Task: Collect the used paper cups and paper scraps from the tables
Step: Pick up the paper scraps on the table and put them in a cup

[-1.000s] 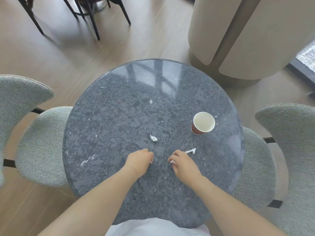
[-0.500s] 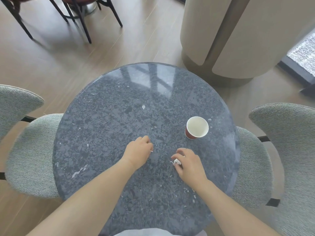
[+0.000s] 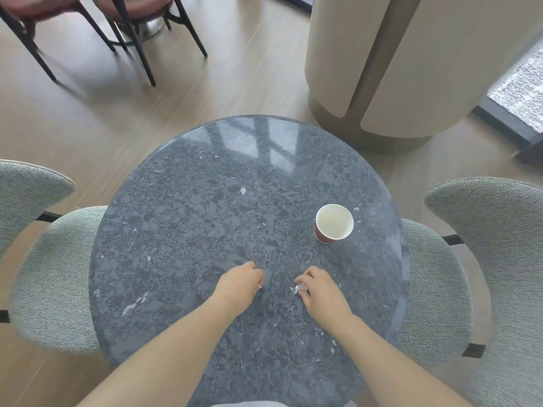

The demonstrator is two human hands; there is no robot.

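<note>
A round dark table [image 3: 205, 230] has a grey chair [image 3: 58, 283] at its left side and another one at its right. The right hand [image 3: 323, 292] is low over the table, near the front edge. Its fingers are curled, and the fingertips pinch a crumpled paper scrap [image 3: 301, 288]. The left hand [image 3: 239, 284] is near it, with curled fingers too. A tiny white bit [image 3: 259, 286] pokes out from them (too small to tell what it is). The paper cup [image 3: 334, 223] stands upright on the table, past the right hand. It is white inside and red outside.
</note>
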